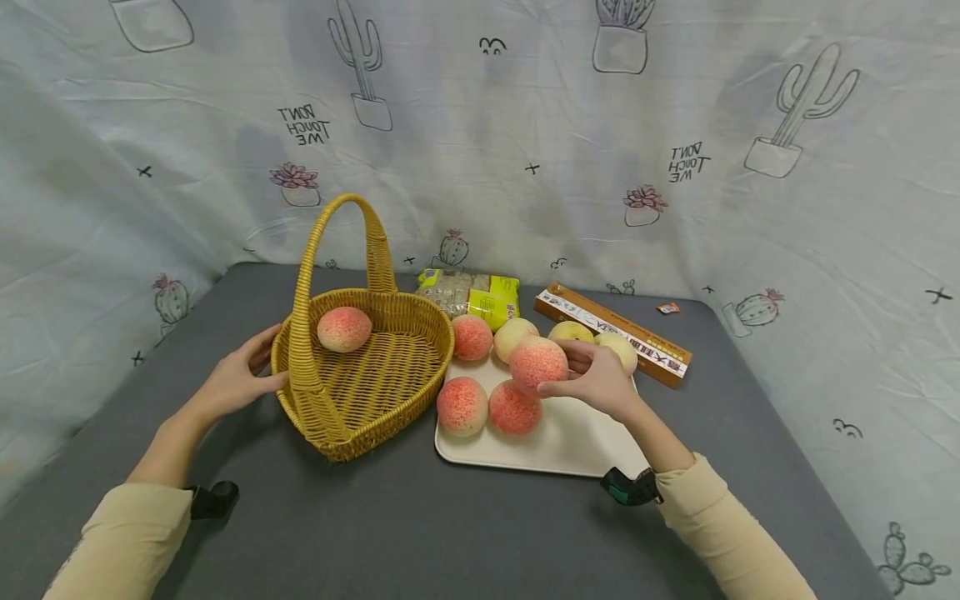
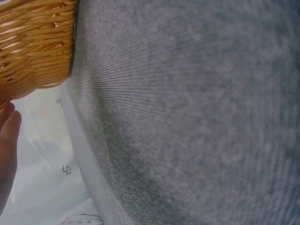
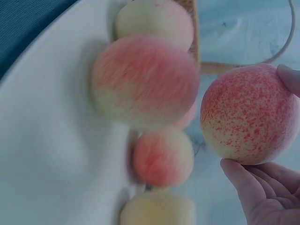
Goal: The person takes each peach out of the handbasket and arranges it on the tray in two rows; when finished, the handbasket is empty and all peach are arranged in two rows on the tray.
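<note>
My right hand (image 1: 600,383) pinches a pink, speckled peach (image 1: 538,365) between thumb and fingers, raised over the white tray (image 1: 570,442). In the right wrist view the held peach (image 3: 251,115) is clear of the fruit beside it. Three pink peaches (image 1: 462,407) lie at the tray's left side, and three pale yellow fruits (image 1: 516,337) sit toward its back. Left of the tray stands a yellow woven basket (image 1: 405,425) with a tall arched handle, one peach (image 1: 344,329) inside. My left hand (image 1: 236,379) touches the basket's outer left side, its fingers extended in the left wrist view.
Behind the tray lies a yellow and clear package (image 1: 491,300). A long brown box (image 1: 615,333) rests at an angle at the back right, with a small orange packet (image 1: 668,308) beyond it. A cactus-print curtain (image 1: 480,133) hangs behind the grey table (image 1: 420,525).
</note>
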Motion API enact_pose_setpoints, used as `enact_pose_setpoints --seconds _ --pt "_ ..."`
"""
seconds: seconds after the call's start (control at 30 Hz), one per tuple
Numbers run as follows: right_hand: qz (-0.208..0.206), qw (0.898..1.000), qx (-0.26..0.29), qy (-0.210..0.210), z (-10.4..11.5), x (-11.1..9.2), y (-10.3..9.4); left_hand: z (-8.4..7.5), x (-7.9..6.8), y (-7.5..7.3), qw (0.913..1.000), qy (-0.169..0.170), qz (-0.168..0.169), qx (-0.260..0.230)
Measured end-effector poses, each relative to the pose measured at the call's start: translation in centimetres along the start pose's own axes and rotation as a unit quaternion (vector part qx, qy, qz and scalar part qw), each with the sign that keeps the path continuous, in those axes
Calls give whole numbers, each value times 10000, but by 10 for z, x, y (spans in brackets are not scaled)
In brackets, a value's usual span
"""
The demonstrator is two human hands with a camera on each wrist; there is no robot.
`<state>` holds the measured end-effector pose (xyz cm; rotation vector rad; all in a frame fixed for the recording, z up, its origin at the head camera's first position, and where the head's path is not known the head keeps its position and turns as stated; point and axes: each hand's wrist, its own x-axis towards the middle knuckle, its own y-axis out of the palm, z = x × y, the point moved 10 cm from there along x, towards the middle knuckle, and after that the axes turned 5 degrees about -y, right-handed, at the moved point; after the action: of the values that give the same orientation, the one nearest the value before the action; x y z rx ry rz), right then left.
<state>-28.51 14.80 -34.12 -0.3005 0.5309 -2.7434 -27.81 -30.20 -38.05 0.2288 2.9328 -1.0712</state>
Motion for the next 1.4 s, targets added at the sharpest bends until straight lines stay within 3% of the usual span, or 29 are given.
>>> enact_pose_setpoints --seconds 0.3,0.53,0.83,0.93,1.17,1.27,1.4 --pt "-218 9972 -358 626 -38 -17 -24 1 1 1 10000 11 -26 29" --pt "79 9940 -896 626 -55 -28 -29 0 2 0 10000 71 -35 -4" --pt "640 9848 -1451 714 -65 -31 -19 2 4 0 9999 83 -55 38" --pt "768 9843 -1393 765 -64 -30 -17 4 4 0 9999 68 -61 51" --pt "1230 9841 -642 1110 -70 -32 -9 4 4 1 10000 70 -58 16" --pt "1230 9856 -621 977 -68 -31 -10 4 4 1 10000 46 -53 24" --pt "867 9907 -983 370 -58 -27 -17 4 5 1 10000 25 -56 19"
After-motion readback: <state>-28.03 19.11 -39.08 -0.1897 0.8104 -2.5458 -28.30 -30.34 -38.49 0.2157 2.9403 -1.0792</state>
